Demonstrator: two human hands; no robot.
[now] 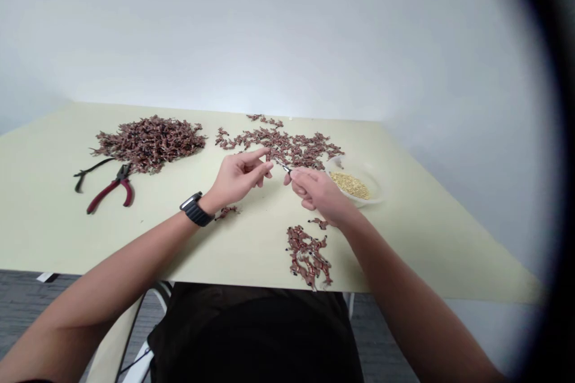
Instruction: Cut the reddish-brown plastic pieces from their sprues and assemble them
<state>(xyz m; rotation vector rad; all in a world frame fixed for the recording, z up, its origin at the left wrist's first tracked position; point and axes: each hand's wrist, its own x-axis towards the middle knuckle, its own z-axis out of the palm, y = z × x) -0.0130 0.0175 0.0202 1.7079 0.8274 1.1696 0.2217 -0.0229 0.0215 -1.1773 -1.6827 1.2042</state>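
Right hand [317,188] pinches what looks like a tiny metal pin [284,168], left hand [240,178] sits open right beside it, reddish-brown bits [150,143] all over the table [251,245].

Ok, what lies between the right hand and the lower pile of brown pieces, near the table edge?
In the head view, a small loose clump of brown pieces lies on the table between the right hand and the lower pile.
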